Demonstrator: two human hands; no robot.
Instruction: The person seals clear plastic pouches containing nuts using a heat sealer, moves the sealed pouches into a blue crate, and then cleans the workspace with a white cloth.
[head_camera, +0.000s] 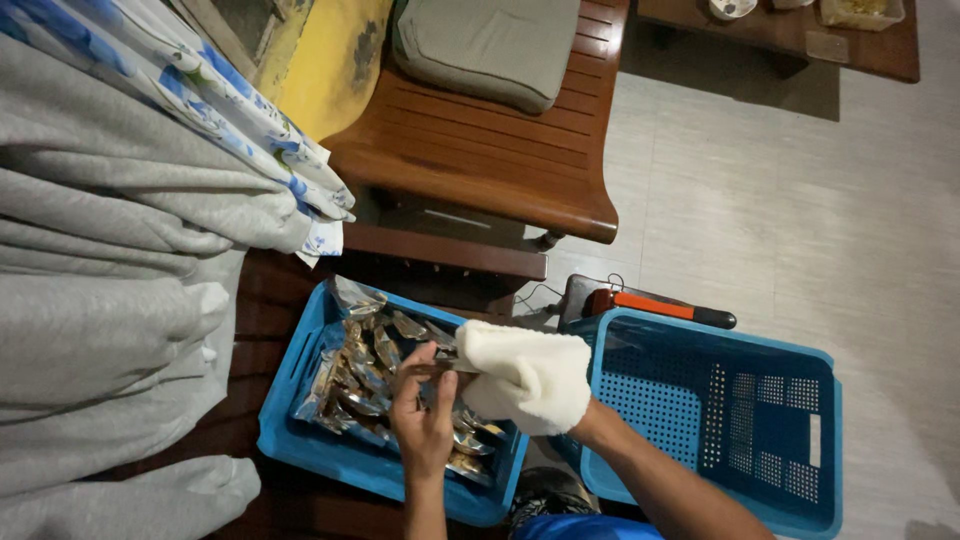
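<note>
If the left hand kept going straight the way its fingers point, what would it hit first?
Probably the small metal piece just beyond the left hand, held against the cream cloth wrapped around the right hand; depth is unclear.

You get one view only — the camera on your head, looking steeply down from above. It sits close over your two hands, left hand (422, 420) near 6 o'clock, right hand (525, 375) just past centre. The blue basket (300, 420) lies at 7 o'clock, the second blue basket (720, 420) at 4 o'clock, the wooden bench (480, 150) at 12 — floor tiles run off toward 2 o'clock.
</note>
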